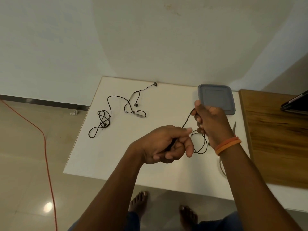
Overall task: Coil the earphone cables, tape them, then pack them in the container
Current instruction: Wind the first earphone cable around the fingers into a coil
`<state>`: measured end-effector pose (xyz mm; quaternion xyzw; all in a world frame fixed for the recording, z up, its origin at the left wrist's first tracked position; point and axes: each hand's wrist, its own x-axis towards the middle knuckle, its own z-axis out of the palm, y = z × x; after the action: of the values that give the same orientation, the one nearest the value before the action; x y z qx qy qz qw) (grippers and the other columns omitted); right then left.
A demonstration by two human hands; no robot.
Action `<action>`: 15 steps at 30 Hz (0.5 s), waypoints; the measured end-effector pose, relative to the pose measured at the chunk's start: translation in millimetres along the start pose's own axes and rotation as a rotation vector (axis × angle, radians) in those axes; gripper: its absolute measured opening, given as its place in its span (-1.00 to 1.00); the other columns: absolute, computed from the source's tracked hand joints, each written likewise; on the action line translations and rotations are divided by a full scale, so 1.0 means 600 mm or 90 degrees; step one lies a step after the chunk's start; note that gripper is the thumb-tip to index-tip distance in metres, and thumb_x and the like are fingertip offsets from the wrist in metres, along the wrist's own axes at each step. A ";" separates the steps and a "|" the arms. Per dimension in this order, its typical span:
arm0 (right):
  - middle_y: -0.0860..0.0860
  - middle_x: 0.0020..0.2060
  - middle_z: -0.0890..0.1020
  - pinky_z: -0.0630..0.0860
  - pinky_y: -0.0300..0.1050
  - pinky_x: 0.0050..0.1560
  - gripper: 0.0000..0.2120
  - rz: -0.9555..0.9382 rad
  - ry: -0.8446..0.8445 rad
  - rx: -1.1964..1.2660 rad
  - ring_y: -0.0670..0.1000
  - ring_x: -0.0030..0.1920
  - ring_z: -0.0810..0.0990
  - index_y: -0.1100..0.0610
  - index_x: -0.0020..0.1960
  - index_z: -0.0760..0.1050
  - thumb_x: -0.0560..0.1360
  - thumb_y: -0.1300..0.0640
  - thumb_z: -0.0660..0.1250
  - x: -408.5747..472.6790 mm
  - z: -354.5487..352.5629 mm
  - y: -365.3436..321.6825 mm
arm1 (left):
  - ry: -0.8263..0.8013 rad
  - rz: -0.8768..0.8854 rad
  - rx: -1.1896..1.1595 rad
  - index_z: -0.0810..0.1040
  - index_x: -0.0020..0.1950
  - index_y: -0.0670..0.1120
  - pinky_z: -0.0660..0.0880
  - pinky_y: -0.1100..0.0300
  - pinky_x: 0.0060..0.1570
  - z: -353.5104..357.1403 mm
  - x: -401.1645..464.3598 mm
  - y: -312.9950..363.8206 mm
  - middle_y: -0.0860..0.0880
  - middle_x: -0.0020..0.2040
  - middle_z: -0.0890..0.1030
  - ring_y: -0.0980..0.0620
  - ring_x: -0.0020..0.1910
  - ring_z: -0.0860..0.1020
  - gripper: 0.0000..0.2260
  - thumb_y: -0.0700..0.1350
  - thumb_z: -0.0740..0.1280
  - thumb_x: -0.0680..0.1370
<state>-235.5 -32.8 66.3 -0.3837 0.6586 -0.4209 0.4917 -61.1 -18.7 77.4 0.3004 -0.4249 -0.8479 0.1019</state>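
Observation:
Both hands hold one black earphone cable (186,121) above the white table (116,155). My left hand (165,144) grips one end of it with curled fingers. My right hand (210,120) has the cable wound round its fingers, and loose loops (202,147) hang beneath it. A second black earphone set (116,107) lies uncoiled on the table's far left part, its earbuds near the wall. The grey lidded container (216,97) sits at the table's far right, just behind my right hand.
Scissors (234,126) poke out behind my right wrist, beside a wooden board (275,139). A dark device (295,104) lies at the far right. An orange cord (45,147) runs across the floor on the left. My bare feet (138,204) stand below the table edge.

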 end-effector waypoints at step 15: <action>-0.16 -0.52 0.47 0.32 -0.24 -0.32 -0.67 -0.169 -0.182 -0.249 -0.18 -0.46 0.41 -0.06 -0.37 0.50 0.57 -0.03 0.28 -0.029 0.088 0.027 | 0.172 0.420 -0.434 0.56 0.21 -0.24 0.64 0.18 -0.20 -0.033 -0.014 0.018 -0.15 -0.01 0.71 -0.05 -0.09 0.71 -0.60 -0.02 0.06 0.66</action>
<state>-182.1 -20.6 48.3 -0.6096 0.5954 -0.2882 0.4369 -43.5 -35.0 80.2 0.2070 -0.1787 -0.8146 0.5115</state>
